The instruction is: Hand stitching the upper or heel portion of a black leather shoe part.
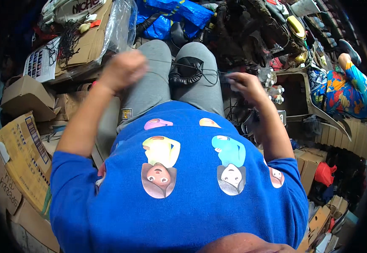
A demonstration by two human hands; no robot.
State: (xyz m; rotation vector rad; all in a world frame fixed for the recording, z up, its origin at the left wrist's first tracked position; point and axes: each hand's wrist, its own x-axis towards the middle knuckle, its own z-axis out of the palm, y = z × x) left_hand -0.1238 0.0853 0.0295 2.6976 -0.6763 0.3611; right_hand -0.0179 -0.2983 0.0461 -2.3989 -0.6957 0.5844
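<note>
A black piece with a rounded shape and a ridged, stitched-looking edge [186,79] rests between my thighs; its exact kind is not clear. Thin black thread [173,63] runs from it out to both sides and loops beside it. My left hand [126,69], smeared by motion, is raised over my left thigh, fingers curled in like a fist where the thread ends. Right of the black piece, my right hand [249,87] has thumb and fingers drawn together on the other side of the thread. Its fingertips are slightly blurred.
At the left are flattened cardboard [86,50], a tangle of black cords [68,44] and an open carton [27,97]. A blue plastic bag [171,19] lies ahead. Small clear bottles [276,89] stand beyond my right hand. Another person in colourful clothing [348,90] is at the far right.
</note>
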